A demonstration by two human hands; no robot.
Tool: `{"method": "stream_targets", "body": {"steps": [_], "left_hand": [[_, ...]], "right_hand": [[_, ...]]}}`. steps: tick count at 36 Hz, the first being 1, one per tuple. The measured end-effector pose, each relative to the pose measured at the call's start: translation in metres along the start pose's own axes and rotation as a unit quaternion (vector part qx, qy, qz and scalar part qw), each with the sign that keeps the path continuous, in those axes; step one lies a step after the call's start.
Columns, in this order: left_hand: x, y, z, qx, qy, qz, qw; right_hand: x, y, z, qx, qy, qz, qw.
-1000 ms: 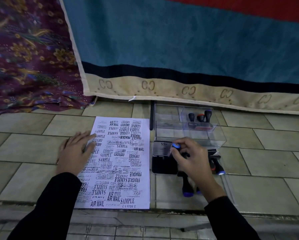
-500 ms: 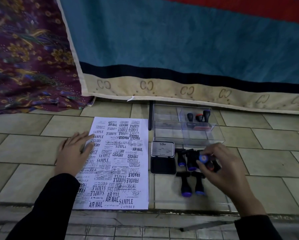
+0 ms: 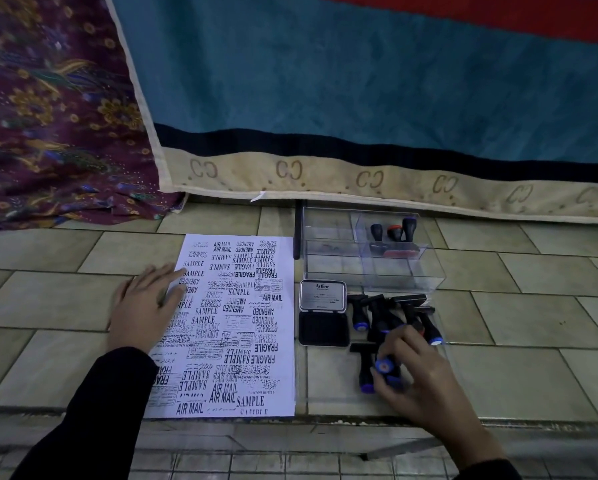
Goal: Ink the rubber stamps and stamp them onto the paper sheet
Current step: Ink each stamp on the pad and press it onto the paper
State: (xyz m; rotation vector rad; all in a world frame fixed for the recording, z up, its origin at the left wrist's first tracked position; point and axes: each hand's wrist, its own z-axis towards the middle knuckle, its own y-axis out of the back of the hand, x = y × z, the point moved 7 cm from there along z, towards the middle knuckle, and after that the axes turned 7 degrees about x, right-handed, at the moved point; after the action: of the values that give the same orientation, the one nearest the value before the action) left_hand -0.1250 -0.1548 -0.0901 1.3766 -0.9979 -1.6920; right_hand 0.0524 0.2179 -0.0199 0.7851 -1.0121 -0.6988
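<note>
Tiled surface (image 3: 532, 306), teal cloth (image 3: 325, 81); left hand (image 3: 145, 313) on sheet (image 3: 245, 317), right hand (image 3: 425, 382) grips stamp (image 3: 384, 366).

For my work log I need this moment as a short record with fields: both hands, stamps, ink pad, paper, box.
Left hand: left hand lies flat on the left edge of the white paper sheet
Paper: crowded with black prints
Right hand: right hand grips a black rubber stamp with blue-capped handle
Ink pad: black ink pad in open metal case, between sheet and stamps
Other stamps: group of black stamps lying right of the pad
Box: clear plastic box behind, more stamps inside
</note>
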Motion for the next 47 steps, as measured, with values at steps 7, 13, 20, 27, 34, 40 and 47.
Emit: {"method": "stream_targets", "body": {"steps": [7,13,20,27,34,40,47], "left_hand": [[-0.001,0.001,0.000,-0.004,0.006,-0.003,1.000],[-0.001,0.001,0.000,-0.005,0.007,-0.003,1.000],[-0.003,0.002,0.000,-0.004,0.004,-0.006,1.000],[-0.002,0.002,-0.001,-0.006,0.008,-0.005,1.000],[-0.002,0.002,0.000,-0.002,0.007,-0.007,1.000],[-0.001,0.001,0.000,-0.002,0.001,-0.008,1.000],[0.002,0.000,0.001,-0.004,-0.002,-0.007,1.000]], "right_hand": [[-0.005,-0.005,-0.004,0.040,-0.002,-0.012,0.999],[-0.005,-0.008,-0.006,0.044,0.005,-0.021,0.999],[-0.004,-0.009,-0.008,0.037,0.011,-0.038,0.999],[-0.006,0.014,0.009,-0.020,-0.001,0.021,1.000],[-0.051,0.047,0.086,-0.108,-0.119,0.008,0.987],[-0.101,0.045,0.153,-0.049,-0.221,-0.029,0.974],[-0.139,0.026,0.194,0.058,-0.287,-0.097,0.951]]}}
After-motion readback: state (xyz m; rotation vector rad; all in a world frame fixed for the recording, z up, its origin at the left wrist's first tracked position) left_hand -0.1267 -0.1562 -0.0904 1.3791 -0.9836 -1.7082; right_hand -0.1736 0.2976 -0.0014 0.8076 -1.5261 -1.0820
